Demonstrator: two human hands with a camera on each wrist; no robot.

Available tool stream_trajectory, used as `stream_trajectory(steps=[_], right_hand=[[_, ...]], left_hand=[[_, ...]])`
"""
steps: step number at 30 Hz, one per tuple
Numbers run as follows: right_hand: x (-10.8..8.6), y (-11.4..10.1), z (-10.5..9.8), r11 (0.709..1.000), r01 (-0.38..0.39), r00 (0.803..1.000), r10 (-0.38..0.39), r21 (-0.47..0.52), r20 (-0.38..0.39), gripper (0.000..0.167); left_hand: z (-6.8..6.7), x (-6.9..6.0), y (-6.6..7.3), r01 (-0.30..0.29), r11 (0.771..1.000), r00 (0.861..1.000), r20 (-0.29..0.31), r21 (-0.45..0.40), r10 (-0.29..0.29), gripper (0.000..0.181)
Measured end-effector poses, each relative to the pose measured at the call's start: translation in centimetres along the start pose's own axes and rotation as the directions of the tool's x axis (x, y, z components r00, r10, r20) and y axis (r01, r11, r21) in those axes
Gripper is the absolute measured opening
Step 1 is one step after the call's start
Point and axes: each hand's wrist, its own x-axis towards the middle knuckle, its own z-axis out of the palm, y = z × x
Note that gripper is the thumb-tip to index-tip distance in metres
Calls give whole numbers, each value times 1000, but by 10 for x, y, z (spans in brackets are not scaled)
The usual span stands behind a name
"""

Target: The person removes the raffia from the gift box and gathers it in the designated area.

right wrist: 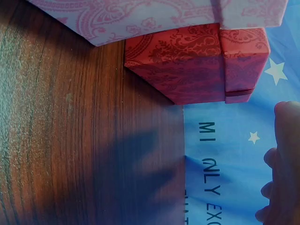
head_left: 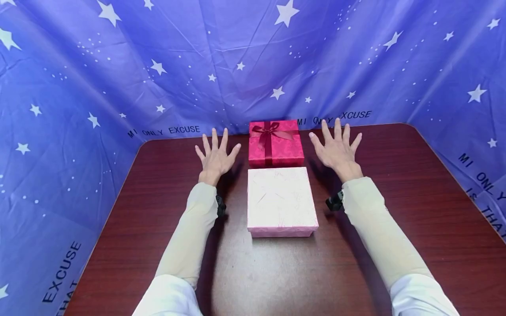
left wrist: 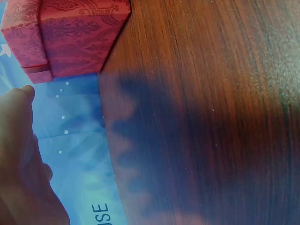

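Note:
A red gift box with a dark red ribbon bow on its lid sits at the table's far edge. Directly in front of it is a larger pale pink gift box, its lid on. To the left of the boxes my left hand is held with fingers spread and holds nothing. On the other side, my right hand is likewise spread, holding nothing. Neither hand touches a box. In the left wrist view the red box shows its patterned side; the right wrist view shows both boxes, the red one beyond the pink.
The boxes stand on a dark reddish wooden table. A blue curtain with white stars and printed words hangs behind the table and along both sides. Each wrist carries a small black camera.

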Motion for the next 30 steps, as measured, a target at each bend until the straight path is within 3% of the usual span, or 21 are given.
stream_trajectory(steps=[6, 10, 16, 18, 20, 22, 24, 26, 27, 30], right_hand=[[3, -1, -3, 1000, 3, 1000, -3, 7, 4, 81], [8, -6, -9, 998, 1, 1000, -1, 55, -4, 82], [17, -17, -21, 980, 87, 996, -92, 178, 21, 81], [21, -20, -21, 967, 123, 989, -138, 221, 54, 78], [23, -23, -20, 951, 129, 982, -161, 280, 96, 74], [26, -26, -17, 914, 89, 976, -159, 395, 148, 67], [27, -28, -13, 851, 10, 968, -140, 525, 209, 59], [27, -29, -9, 760, -88, 954, -121, 643, 273, 52], [27, -29, -7, 711, -133, 947, -115, 691, 301, 50], [27, -28, -3, 612, -228, 924, -108, 757, 366, 44]], left_hand=[[-3, 0, 3, 10, 999, 1000, 2, -46, -10, 74], [-12, 3, 7, 21, 989, 999, 43, -149, -15, 73], [-29, 12, 16, 28, 927, 991, 135, -375, 24, 62], [-31, 14, 19, 59, 870, 984, 174, -490, 31, 54], [-32, 15, 23, 112, 780, 973, 227, -616, 40, 48], [-30, 16, 27, 184, 649, 956, 289, -738, 57, 43], [-26, 17, 30, 255, 526, 934, 348, -811, 83, 41], [-21, 17, 32, 301, 465, 917, 386, -833, 99, 40], [-19, 17, 33, 315, 446, 912, 398, -838, 103, 39], [-15, 17, 34, 334, 426, 906, 411, -841, 103, 38]])
